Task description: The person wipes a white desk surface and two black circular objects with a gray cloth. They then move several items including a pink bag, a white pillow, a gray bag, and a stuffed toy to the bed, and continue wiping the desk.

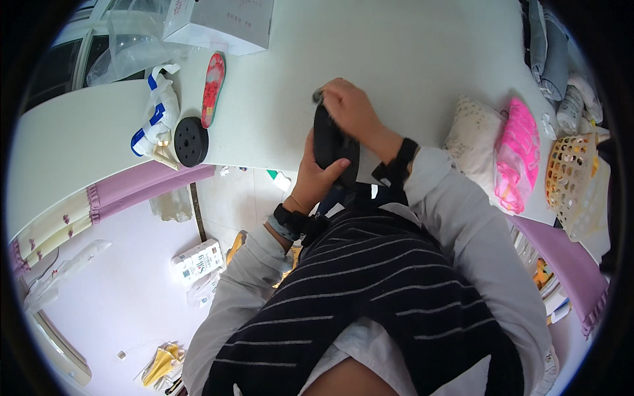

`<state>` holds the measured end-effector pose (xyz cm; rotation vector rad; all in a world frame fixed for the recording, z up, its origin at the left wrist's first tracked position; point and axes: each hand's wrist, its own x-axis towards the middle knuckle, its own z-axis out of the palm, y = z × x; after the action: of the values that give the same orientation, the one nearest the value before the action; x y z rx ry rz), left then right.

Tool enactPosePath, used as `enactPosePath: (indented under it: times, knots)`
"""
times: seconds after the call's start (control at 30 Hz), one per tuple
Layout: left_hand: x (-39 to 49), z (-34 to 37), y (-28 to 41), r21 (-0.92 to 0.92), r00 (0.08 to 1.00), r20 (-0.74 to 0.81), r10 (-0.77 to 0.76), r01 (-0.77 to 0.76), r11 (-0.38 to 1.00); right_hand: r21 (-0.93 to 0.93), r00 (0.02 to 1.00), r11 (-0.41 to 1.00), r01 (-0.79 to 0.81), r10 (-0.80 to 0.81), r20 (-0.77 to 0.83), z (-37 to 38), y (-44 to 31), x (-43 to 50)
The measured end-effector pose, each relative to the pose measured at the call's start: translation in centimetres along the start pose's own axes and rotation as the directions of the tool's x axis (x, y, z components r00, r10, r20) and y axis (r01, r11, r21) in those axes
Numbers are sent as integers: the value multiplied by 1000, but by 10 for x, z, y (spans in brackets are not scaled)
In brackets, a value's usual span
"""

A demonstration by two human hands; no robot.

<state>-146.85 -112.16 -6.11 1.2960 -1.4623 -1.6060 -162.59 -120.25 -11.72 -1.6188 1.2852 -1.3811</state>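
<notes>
Over the front edge of the white table (277, 123), my left hand (317, 168) grips a dark, elongated item (327, 138), which looks like a black shoe. The thumb lies across its near part. My right hand (349, 106) is curled at its far end, slightly blurred. A small grey piece (317, 95) pokes out by the right fingertips; whether it is a cloth or part of the dark item, I cannot tell. A red patterned insole (213, 89) lies on the table to the left, touching or close to a black round disc with holes (191, 142).
A white box (223, 27) and a clear plastic bag (129, 54) are at the back left, near a white-and-blue wrapped item (161, 111). On the right are a pale pillow (473, 131), a pink cloth bundle (517, 153) and a perforated plastic basket (569, 178).
</notes>
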Motion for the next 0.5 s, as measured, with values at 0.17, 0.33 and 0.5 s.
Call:
enactPosePath:
  times: [0.17, 0.33, 0.5]
  knots:
    - [-9, -11, 3, -7, 997, -34, -67, 67, 998, -522, 881, 852, -49, 283, 380, -3, 69, 2]
    - [-5, -26, -8, -361, 975, -82, -208, 165, 918, 234, 775, 790, -567, 608, -171, 36, 15, -29]
    - [12, -46, -14, -735, 900, -43, -433, 265, 624, 100, 956, 969, 227, -242, 169, 38, -52, -64]
